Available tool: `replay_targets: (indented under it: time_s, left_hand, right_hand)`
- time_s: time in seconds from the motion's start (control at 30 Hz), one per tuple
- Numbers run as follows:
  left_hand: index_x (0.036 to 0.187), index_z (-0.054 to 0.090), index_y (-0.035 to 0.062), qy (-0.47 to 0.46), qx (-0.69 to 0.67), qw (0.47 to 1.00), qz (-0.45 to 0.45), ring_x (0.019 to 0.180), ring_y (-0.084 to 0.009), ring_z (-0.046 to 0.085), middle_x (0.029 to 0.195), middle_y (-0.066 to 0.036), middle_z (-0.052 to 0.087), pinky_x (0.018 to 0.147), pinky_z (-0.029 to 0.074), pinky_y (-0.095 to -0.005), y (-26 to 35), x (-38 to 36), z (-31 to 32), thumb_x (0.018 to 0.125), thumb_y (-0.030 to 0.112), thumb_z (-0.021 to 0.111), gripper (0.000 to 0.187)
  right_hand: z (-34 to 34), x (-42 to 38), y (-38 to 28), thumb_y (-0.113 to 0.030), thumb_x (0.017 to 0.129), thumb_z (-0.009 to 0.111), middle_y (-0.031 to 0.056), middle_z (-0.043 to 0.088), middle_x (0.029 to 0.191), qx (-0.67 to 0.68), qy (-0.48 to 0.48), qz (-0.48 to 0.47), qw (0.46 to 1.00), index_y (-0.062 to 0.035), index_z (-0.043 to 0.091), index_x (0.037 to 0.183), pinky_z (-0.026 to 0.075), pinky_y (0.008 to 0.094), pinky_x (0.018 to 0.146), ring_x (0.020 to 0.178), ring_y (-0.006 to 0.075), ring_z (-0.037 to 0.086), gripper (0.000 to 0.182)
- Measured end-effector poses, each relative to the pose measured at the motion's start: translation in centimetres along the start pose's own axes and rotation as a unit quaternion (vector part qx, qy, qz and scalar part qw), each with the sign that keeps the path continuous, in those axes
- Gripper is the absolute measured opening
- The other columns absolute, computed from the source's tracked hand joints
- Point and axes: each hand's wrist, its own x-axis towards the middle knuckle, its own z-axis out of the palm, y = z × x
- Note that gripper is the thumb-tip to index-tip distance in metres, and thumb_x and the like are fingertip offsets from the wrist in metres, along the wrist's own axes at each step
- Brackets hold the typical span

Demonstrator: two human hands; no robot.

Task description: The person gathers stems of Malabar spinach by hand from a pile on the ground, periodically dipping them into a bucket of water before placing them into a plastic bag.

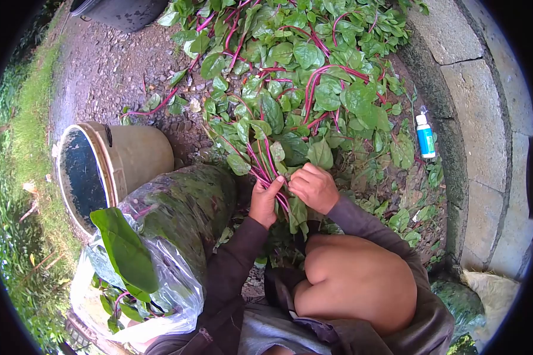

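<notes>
A bunch of red-stemmed leafy greens, which look like Malabar spinach (262, 158), is gripped by its stems in my left hand (265, 200), the thumb lying across them. Close against its right side, my right hand (314, 188) has its fingers curled in at the stems; what they pinch is hidden. One broad leaf (321, 154) stands up just beyond the right knuckles, and another leaf (298, 214) hangs below the hands. Ahead on the ground spreads a large heap of the same greens (337, 77), with long purple-red stems.
A bucket (142, 148) lies on its side at left, near a clear plastic bag (180, 278) with leaves in it. At right, a white-and-blue bottle (425, 137) is beside a concrete block edge (477, 118). A dark container (121, 13) sits at upper left.
</notes>
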Motion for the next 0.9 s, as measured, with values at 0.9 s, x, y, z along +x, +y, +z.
replay_targets:
  time_s: [0.9]
  left_hand:
    - [0.097,0.058,0.0085,0.015,-0.019,0.997,0.079,0.078,-0.0096,0.057,0.087,0.000,0.061,0.071,0.046,-0.0271,3.5,0.9,0.6,0.091,0.014,0.058,0.008]
  right_hand:
    - [-10.2,-24.9,13.6,-0.028,0.092,0.057,0.0064,0.056,0.110,0.489,0.420,0.595,0.481,-0.0120,0.050,0.117,0.040,0.0405,0.090,0.105,0.0209,0.052,0.031]
